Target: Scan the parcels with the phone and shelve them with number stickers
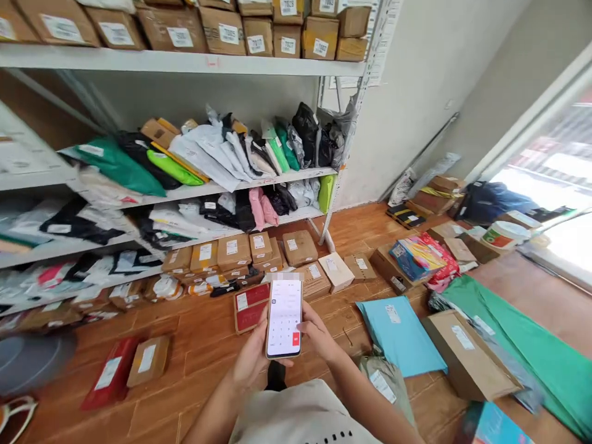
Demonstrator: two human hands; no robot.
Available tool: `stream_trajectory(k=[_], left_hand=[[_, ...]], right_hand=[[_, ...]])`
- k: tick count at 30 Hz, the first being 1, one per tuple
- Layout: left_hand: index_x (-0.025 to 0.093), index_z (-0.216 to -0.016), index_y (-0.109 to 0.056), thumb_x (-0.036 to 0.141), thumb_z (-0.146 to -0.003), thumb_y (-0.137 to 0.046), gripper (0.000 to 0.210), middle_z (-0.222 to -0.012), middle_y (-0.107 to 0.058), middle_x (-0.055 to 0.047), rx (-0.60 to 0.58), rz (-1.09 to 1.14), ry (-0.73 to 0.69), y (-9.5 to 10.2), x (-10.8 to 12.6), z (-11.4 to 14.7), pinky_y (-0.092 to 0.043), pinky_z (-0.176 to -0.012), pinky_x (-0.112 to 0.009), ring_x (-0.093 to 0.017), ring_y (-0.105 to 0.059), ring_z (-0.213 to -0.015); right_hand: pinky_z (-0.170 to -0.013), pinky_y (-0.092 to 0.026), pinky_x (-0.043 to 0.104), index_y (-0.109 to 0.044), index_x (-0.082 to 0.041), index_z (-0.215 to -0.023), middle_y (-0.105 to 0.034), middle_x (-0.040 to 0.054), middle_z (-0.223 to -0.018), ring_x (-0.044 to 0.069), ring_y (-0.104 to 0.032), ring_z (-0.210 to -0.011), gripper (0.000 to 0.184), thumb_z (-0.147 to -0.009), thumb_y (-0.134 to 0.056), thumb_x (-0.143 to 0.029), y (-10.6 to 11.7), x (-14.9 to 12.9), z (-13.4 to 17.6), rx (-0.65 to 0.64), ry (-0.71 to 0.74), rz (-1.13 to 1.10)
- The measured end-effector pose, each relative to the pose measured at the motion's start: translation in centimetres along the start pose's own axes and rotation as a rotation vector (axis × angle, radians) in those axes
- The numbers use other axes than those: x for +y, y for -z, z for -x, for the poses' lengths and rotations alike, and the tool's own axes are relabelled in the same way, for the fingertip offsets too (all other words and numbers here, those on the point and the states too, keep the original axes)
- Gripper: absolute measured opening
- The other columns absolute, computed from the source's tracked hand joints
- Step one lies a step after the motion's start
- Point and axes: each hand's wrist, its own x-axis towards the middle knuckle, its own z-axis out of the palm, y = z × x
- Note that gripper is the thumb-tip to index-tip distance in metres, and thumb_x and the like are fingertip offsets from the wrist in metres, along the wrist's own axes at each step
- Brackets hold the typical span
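- Phone (283,311): in both hands before the torso, above the wooden floor (203,357), keypad showing.
- Left hand (250,356): grasping the phone's left side.
- Right hand (319,336): grasping its right side, thumb at the keypad's edge.
- Light-blue package (402,339): on the floor, rightward.

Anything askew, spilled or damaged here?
No spill or clear damage visible. Untidy: at right on the floor, the blue parcel and brown box lie skewed, while upper boxes stand in a row. Phone looks secure in the left hand and right hand.
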Motion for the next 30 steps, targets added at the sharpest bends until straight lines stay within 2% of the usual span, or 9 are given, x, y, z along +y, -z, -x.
stream_trajectory(k=[4, 6, 9, 11, 15, 20, 23, 27, 30], left_hand=[[0.044, -0.155, -0.004, 0.037, -0.089, -0.055, 0.083, -0.154, -0.040, -0.006, -0.166, 0.116, 0.142, 3.1, 4.3, -8.0, -0.059, -0.077, -0.045, -0.033, -0.057, -0.117], [0.046, -0.154, -0.004, 0.033, -0.088, -0.052, 0.083, -0.154, -0.040, -0.005, -0.221, 0.146, 0.209, 3.3, 5.3, -11.6, -0.059, -0.075, -0.049, -0.033, -0.059, -0.113], [0.047, -0.154, -0.003, 0.031, -0.087, -0.050, 0.083, -0.153, -0.040, -0.005, -0.256, 0.158, 0.281, 2.2, 6.2, -16.6, -0.060, -0.072, -0.051, -0.033, -0.061, -0.109], [0.046, -0.154, -0.004, 0.031, -0.086, -0.050, 0.084, -0.153, -0.040, -0.006, -0.264, 0.144, 0.307, 1.0, 6.4, -19.7, -0.060, -0.071, -0.050, -0.034, -0.060, -0.110], [0.043, -0.155, -0.009, 0.032, -0.085, -0.054, 0.084, -0.153, -0.041, -0.006, -0.279, 0.128, 0.335, -1.8, 5.7, -26.2, -0.057, -0.081, -0.051, -0.034, -0.058, -0.116], [0.044, -0.155, -0.009, 0.036, -0.082, -0.060, 0.089, -0.154, -0.038, -0.006, -0.216, 0.078, 0.318, -7.2, 3.0, -34.4, -0.055, -0.085, -0.051, -0.034, -0.056, -0.117], [0.043, -0.155, -0.006, 0.040, -0.077, -0.064, 0.097, -0.158, -0.032, -0.006, -0.158, 0.045, 0.306, -11.4, 1.4, -38.9, -0.056, -0.082, -0.049, -0.034, -0.054, -0.118], [0.043, -0.155, -0.003, 0.042, -0.078, -0.063, 0.098, -0.162, -0.022, -0.003, -0.124, -0.031, 0.272, -16.0, 0.3, -44.1, -0.058, -0.076, -0.048, -0.032, -0.057, -0.111], [0.043, -0.155, 0.001, 0.045, -0.084, -0.054, 0.090, -0.163, -0.019, -0.002, -0.120, -0.104, 0.266, -18.0, 0.3, -47.2, -0.058, -0.075, -0.048, -0.032, -0.056, -0.114]], right_hand=[[-0.088, -0.044, 0.036, -0.063, -0.022, -0.123, -0.068, 0.0036, -0.111, 0.027, -0.057, -0.103, 0.048, -0.077, -0.052, -0.024, 2.0, 1.1, -6.5, 0.227, -0.021, -0.003], [-0.084, -0.046, 0.034, -0.065, -0.021, -0.119, -0.070, 0.0034, -0.107, 0.025, -0.059, -0.098, 0.041, -0.079, -0.056, -0.026, 3.4, 1.2, -8.7, 0.331, -0.048, -0.013], [-0.079, -0.048, 0.032, -0.065, -0.023, -0.115, -0.071, 0.0027, -0.106, 0.023, -0.062, -0.090, 0.033, -0.084, -0.062, -0.030, 6.2, 0.6, -11.2, 0.430, -0.058, -0.065], [-0.082, -0.049, 0.033, -0.063, -0.024, -0.118, -0.070, 0.0033, -0.110, 0.023, -0.064, -0.093, 0.037, -0.082, -0.069, -0.030, 8.7, -0.1, -12.4, 0.416, -0.038, -0.097], [-0.085, -0.050, 0.036, -0.057, -0.024, -0.125, -0.069, 0.0052, -0.113, 0.026, -0.063, -0.100, 0.061, -0.069, -0.081, -0.024, 14.9, -2.3, -14.2, 0.282, -0.013, -0.099], [-0.060, -0.044, 0.028, -0.070, -0.018, -0.090, -0.068, 0.0016, -0.075, 0.019, -0.057, -0.063, 0.028, -0.078, -0.069, -0.044, 24.3, -5.5, -17.3, 0.514, -0.074, -0.136], [-0.060, -0.041, 0.027, -0.070, -0.018, -0.079, -0.067, 0.0017, -0.070, 0.018, -0.054, -0.061, 0.037, -0.085, -0.062, -0.053, 30.1, -6.8, -19.2, 0.597, -0.068, -0.147], [-0.053, -0.037, 0.027, -0.066, -0.018, -0.067, -0.062, 0.0000, -0.059, 0.016, -0.049, -0.054, 0.044, -0.082, -0.067, -0.060, 36.5, -7.5, -21.6, 0.636, -0.089, -0.194], [-0.062, -0.045, 0.029, -0.070, -0.019, -0.083, -0.069, 0.0026, -0.073, 0.020, -0.059, -0.064, 0.049, -0.084, -0.060, -0.067, 39.4, -8.0, -23.4, 0.623, -0.084, -0.264]])
